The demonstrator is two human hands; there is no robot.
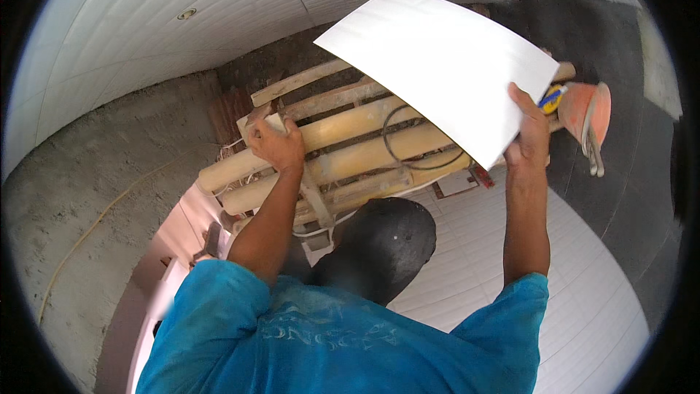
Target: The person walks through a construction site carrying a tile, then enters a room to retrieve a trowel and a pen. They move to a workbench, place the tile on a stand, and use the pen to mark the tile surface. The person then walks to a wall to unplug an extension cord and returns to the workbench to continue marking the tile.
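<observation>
A large white rectangular tile (pixel 445 66) is tilted in the air in front of me. My right hand (pixel 529 135) grips it near its right corner, thumb on the white face and the other fingers mostly hidden behind. Further left, my left hand (pixel 278 144) is closed around the pale end of a wooden post (pixel 315 193), which stands against a platform of bamboo poles (pixel 364 153). Part of that platform is hidden by the tile. A yellow and blue tape measure (pixel 552 99) shows just past my right hand.
An orange bucket (pixel 583 113) with a handle sits at the right end of the platform. A dark cable loop (pixel 389 138) lies over the poles. My dark-clad knee (pixel 394 241) is below them. White tiled wall (pixel 182 36), rough grey cement (pixel 109 168) and a yellowish cord (pixel 95 226) surround me.
</observation>
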